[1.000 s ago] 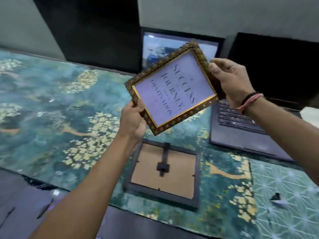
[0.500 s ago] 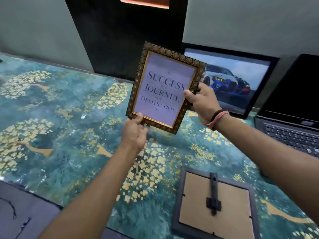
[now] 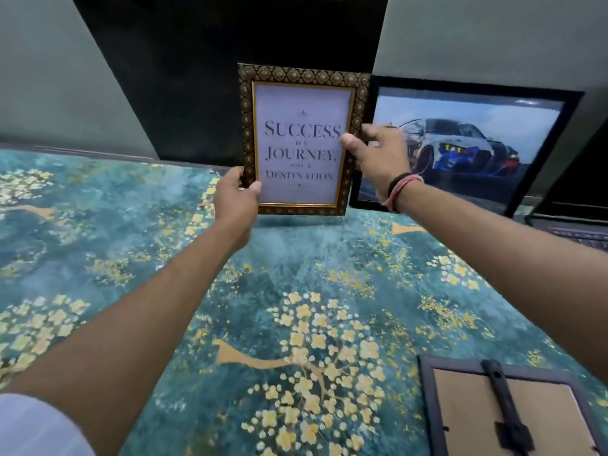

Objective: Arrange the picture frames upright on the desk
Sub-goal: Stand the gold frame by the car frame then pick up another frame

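Note:
An ornate gold-brown frame [image 3: 302, 93] with the words "Success is a journey, not a destination" stands upright near the back of the desk, its lower edge at or just above the cloth. My left hand [image 3: 235, 197] grips its lower left corner. My right hand [image 3: 381, 156] holds its right edge at mid height. A black-framed car picture [image 3: 467, 146] leans upright against the wall right beside it. A dark grey frame [image 3: 506, 413] lies face down at the lower right, its cardboard back and stand showing.
A teal cloth with gold blossoms [image 3: 164, 258] covers the desk. A black panel [image 3: 197, 77] rises behind the ornate frame. A laptop [image 3: 579, 225] sits at the far right edge, mostly cut off.
The ornate frame has turned from tilted to straight upright and moved away from me toward the back of the desk, beside the car picture. Both hands stayed on it.

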Demonstrator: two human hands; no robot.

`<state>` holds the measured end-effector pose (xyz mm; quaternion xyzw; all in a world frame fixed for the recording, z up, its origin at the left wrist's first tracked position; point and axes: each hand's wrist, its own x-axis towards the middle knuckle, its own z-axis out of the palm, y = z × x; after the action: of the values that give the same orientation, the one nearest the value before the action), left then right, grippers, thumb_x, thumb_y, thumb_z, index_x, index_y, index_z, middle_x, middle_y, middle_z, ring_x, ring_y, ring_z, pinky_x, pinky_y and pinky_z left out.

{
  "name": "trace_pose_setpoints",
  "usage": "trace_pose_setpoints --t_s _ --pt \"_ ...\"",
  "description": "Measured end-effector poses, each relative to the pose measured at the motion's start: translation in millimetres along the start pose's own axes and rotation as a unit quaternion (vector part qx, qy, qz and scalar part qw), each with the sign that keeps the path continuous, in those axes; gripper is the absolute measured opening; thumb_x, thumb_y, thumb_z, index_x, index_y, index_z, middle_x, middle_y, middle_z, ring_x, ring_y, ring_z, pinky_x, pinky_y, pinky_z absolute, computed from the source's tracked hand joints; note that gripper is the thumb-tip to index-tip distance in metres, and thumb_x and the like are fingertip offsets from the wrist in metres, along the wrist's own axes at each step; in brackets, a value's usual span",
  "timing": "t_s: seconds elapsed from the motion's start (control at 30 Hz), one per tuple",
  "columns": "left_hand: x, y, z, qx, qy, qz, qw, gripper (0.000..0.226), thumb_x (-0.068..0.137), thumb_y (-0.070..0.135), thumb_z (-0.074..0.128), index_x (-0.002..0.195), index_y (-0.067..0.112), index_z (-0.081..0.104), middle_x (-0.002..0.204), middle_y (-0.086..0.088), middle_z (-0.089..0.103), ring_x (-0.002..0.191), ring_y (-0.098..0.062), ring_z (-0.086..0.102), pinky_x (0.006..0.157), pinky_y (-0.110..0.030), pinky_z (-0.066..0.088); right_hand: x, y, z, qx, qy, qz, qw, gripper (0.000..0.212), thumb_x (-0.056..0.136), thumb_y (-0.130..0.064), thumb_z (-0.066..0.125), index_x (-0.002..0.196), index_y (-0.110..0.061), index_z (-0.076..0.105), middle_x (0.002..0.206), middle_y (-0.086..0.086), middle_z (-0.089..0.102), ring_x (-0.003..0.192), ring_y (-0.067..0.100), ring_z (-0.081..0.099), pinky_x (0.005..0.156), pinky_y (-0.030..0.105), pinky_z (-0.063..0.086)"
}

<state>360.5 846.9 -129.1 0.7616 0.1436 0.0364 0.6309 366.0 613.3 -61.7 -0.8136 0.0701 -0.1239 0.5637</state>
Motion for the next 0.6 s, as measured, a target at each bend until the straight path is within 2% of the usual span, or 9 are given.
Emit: trace_pose_setpoints --t_s 0.07,0.17,0.27,0.37,0.5,0.6 --pt "13 1 4 -0.016 -0.01 0.0 1.0 0.026 0.101 0.007 0.058 0.124 0.013 0.069 0.121 -0.004 0.076 0.113 -0.023 0.073 0.101 -0.044 0.06 6 3 11 0.001 0.019 0.008 1.0 0.036 0.095 -0.027 0.056 0.118 -0.008 0.075 0.12 0.011 0.077 0.108 0.014 0.066 0.104 0.046 0.055" --pt "23 -2 13 -0.034 -0.025 -0.01 0.999 0.024 0.103 0.003 0.057 0.12 0.011 0.071 0.119 -0.007 0.077 0.113 -0.026 0.073 0.1 -0.044 0.06 33 39 23 0.0 0.027 0.013 1.0 0.05 0.088 -0.021 0.047 0.131 -0.017 0.07 0.128 -0.002 0.075 0.125 0.017 0.066 0.111 0.043 0.052" --pt "34 -6 16 -0.022 -0.032 -0.007 0.999 0.02 0.103 0.004 0.057 0.116 0.013 0.07 0.12 -0.01 0.076 0.116 -0.03 0.071 0.103 -0.047 0.058 51 73 29 0.003 0.019 0.024 1.0 0.068 0.072 -0.019 0.041 0.134 -0.024 0.068 0.126 -0.003 0.075 0.119 0.018 0.07 0.102 0.048 0.058" --pt "44 -10 17 0.003 -0.025 0.002 1.0 0.021 0.101 0.008 0.059 0.116 0.015 0.071 0.118 -0.009 0.075 0.116 -0.031 0.07 0.103 -0.049 0.058 14 28 24 0.002 0.028 0.046 0.999 0.066 0.072 -0.007 0.038 0.127 -0.02 0.072 0.109 -0.006 0.079 0.106 0.018 0.074 0.099 0.045 0.06" --pt "50 -4 18 -0.004 -0.017 -0.001 1.0 0.022 0.1 0.008 0.06 0.113 0.017 0.075 0.111 -0.005 0.078 0.113 -0.03 0.072 0.101 -0.046 0.06 -6 3 25 -0.003 0.017 0.058 0.998 0.064 0.078 0.004 0.038 0.128 -0.018 0.072 0.1 -0.02 0.076 0.107 0.011 0.069 0.104 0.033 0.055" --pt "44 0 19 -0.001 -0.014 0.015 1.0 0.023 0.101 0.008 0.059 0.108 0.023 0.075 0.107 0.0 0.078 0.108 -0.026 0.072 0.1 -0.042 0.06 -11 -5 21 -0.01 0.012 0.083 0.996 0.06 0.091 0.012 0.039 0.143 -0.01 0.06 0.095 -0.033 0.055 0.108 0.005 0.056 0.094 0.014 0.046"
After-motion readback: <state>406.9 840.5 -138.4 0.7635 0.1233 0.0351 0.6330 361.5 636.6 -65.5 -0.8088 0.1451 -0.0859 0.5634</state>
